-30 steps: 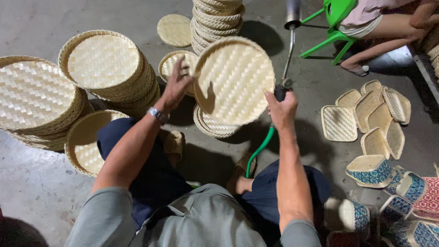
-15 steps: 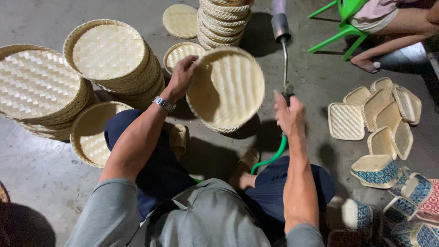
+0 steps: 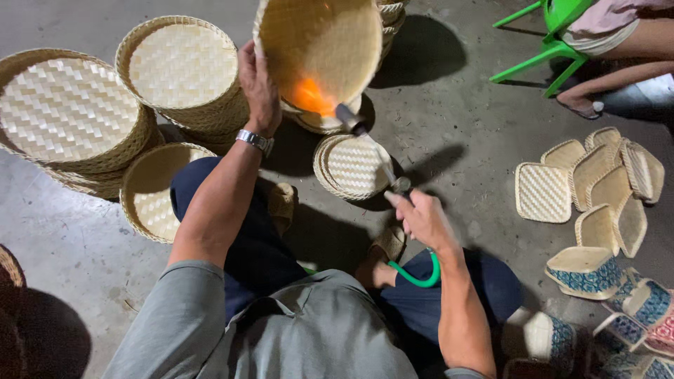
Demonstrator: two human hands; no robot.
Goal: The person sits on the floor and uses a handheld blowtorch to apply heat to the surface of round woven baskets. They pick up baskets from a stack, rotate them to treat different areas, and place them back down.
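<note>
Grey concrete floor (image 3: pixel 463 119), green plastic stool (image 3: pixel 554 35), hard shadows.

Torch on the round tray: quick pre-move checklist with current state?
1. Left hand grips the rim of the round woven tray, tray tilted up off the floor: ok.
2. Right hand holds the torch at its handle end: ok.
3. Flame lands on the tray's inner face, apart from the left-hand fingers: ok.
4. Green hose loops under the right wrist, no kink visible: ok; its far end is hidden.
5. Stack of flat trays lies right under the torch: not ok.
6. Scorching on the tray: cannot tell, glare hides it.
</note>
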